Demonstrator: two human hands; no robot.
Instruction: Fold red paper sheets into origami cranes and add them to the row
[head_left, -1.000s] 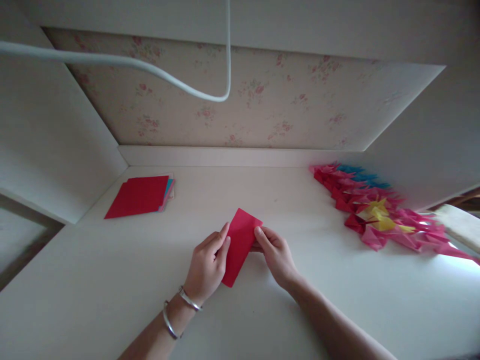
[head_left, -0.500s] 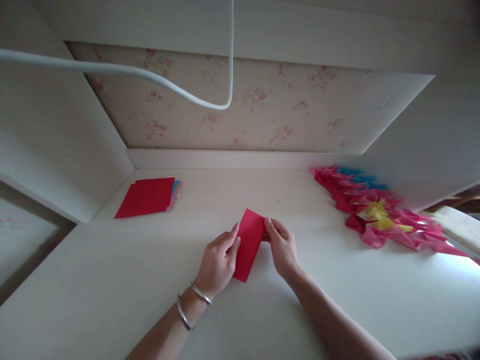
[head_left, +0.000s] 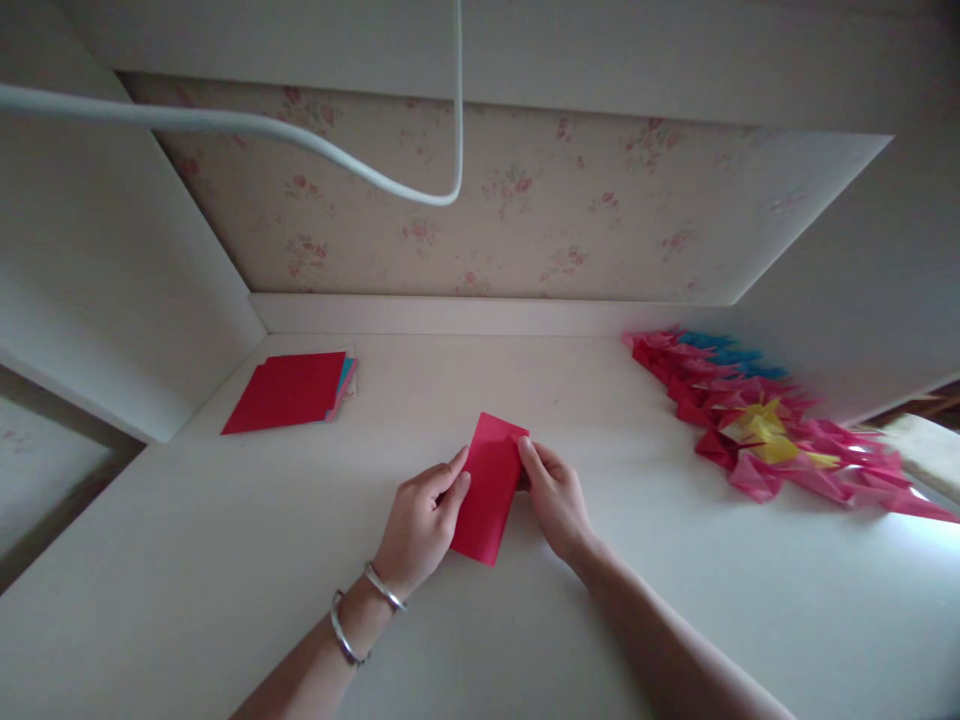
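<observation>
A folded sheet of red paper (head_left: pixel 489 490) is held tilted over the white table, between my two hands. My left hand (head_left: pixel 426 515), with two silver bangles on its wrist, grips the paper's left edge with the thumb on top. On the opposite side, my right hand (head_left: pixel 555 495) pinches the upper right edge between thumb and fingers. The fingertips under the sheet are hidden.
At the back left lies a stack of coloured paper (head_left: pixel 289 390), red on top with blue and pink edges showing. Folded paper cranes (head_left: pixel 750 420) in pink, red, yellow and blue line the right side. A white cable (head_left: pixel 337 155) hangs in front of the flowered back wall.
Both hands and the red paper have shifted slightly left. The paper now shows wider, its right side having opened or turned a little. Each hand keeps its grip.
</observation>
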